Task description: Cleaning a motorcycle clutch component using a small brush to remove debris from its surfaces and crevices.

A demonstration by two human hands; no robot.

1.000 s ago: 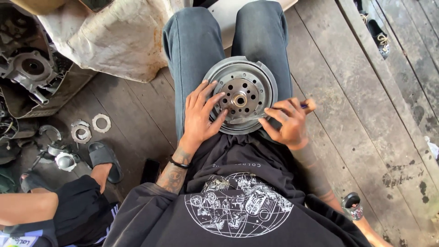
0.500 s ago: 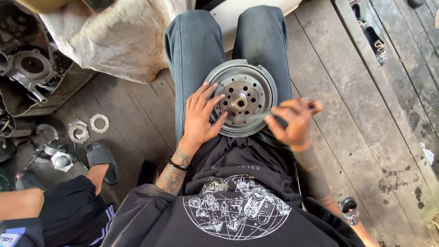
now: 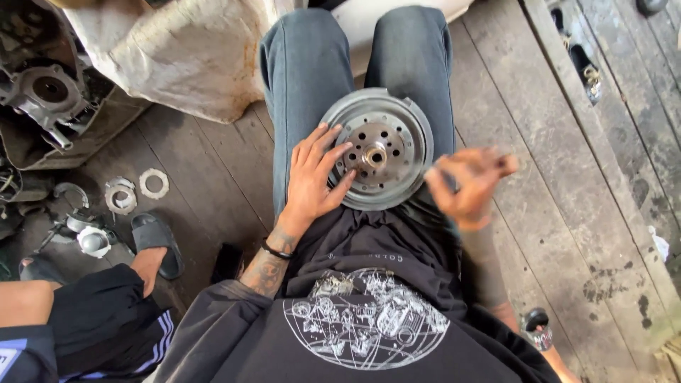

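Note:
A round grey metal disc (image 3: 397, 124) with a ring of holes and a centre hub lies on my lap, across my blue jeans. My left hand (image 3: 312, 177) rests flat on the disc's left side, fingers spread and fingertips near the hub. My right hand (image 3: 472, 181) hovers just off the disc's right edge. It is blurred by motion, with the fingers curled. Something small and dark may be in it, but I cannot tell.
Another person's leg in black shorts (image 3: 92, 319) and a foot in a black sandal (image 3: 152, 241) are at the lower left. Metal rings (image 3: 152, 183) and small parts lie on the wooden floor. An engine casing (image 3: 50, 92) and a dirty white sack (image 3: 184, 50) sit at the upper left.
My right hand has pulled away from the disc's right edge, moving right and slightly up. My left hand has stayed on the disc.

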